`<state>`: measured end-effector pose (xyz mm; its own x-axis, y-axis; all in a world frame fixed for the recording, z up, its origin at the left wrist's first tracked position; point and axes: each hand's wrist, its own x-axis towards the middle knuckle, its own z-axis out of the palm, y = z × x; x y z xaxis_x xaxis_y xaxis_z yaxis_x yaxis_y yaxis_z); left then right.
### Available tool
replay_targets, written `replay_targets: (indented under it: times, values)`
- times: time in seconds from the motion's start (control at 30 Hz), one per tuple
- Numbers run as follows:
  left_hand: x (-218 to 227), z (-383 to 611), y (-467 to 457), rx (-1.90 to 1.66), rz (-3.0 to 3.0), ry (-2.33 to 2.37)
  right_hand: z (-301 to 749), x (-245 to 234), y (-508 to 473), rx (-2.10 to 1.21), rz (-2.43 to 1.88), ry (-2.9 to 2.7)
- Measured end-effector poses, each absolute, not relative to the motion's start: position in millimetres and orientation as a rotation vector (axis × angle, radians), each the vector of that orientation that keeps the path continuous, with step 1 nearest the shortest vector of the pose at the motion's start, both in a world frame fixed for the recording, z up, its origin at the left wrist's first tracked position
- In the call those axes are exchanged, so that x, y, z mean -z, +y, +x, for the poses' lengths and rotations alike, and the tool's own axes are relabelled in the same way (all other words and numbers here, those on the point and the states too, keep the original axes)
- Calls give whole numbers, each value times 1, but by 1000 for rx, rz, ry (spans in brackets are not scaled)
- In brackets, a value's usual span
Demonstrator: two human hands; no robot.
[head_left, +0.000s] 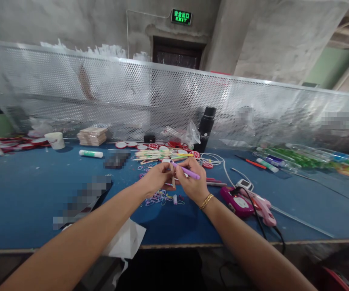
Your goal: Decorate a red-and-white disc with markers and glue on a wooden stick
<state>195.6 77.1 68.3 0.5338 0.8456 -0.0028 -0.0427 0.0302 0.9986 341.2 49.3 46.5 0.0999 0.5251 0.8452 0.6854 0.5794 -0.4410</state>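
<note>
forearms, stick in left grip; pen in right grip

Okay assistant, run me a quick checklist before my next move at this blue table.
1. Wooden stick gripped by the left hand: ok.
2. Purple pen gripped by the right hand: ok.
3. Pen's tip touching the stick: cannot tell, too small to see.
4. Colored elastic bands gathered in a container: not ok, loose on the table.
5. Black thermos standing: ok.
</note>
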Motion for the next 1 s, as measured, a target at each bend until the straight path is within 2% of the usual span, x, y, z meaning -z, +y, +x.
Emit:
replay_targets:
  times: [1.0]
  values:
    - [-70,197,76,-799,1390,791,341,-45,51,122,-1047,-1538]
